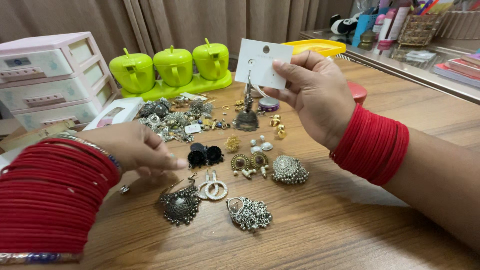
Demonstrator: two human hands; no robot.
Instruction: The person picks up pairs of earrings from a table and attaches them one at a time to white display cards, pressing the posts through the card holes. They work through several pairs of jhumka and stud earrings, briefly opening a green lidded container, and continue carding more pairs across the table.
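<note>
My right hand (314,92) holds up a white earring card (263,62), from which a dark bell-shaped drop earring (246,116) hangs. My left hand (137,147) hovers low over the wooden table (350,225) with fingers curled, fingertips near a black flower stud pair (205,155); it holds nothing that I can see. Just below it lies a large silver dome earring (180,204). Beside that lie white hoop earrings (212,188), a silver filigree earring (248,213), a round silver beaded one (289,170) and a gold-rimmed stud pair (249,162). Both wrists wear stacks of red bangles.
A pile of mixed silver jewellery (172,120) lies further back. Behind it stand three green apple-shaped jars on a green tray (172,67). A pink-and-white drawer unit (52,77) is at left, a yellow tray (320,47) and cluttered shelf at back right.
</note>
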